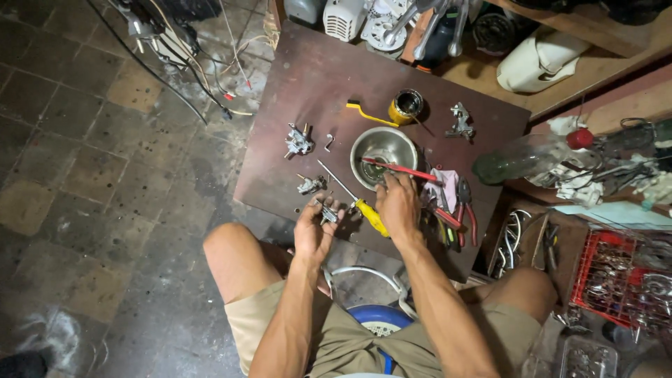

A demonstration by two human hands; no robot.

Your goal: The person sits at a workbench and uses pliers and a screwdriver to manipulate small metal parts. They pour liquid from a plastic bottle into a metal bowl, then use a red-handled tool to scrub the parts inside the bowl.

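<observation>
While my left hand (313, 234) pinches the small metal part (329, 214) above the surface (294, 91) for close work, my right-hand fingers (393, 183) reach, loosely curled, toward the steel bowl (382, 145).

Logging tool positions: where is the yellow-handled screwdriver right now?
In the head view, the yellow-handled screwdriver lies on the brown board, between the left hand and right hand, just below the metal bowl.

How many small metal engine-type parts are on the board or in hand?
4: one upper left, one lower left, one far right of the tin, one in the left hand. Others may be hidden.
</observation>
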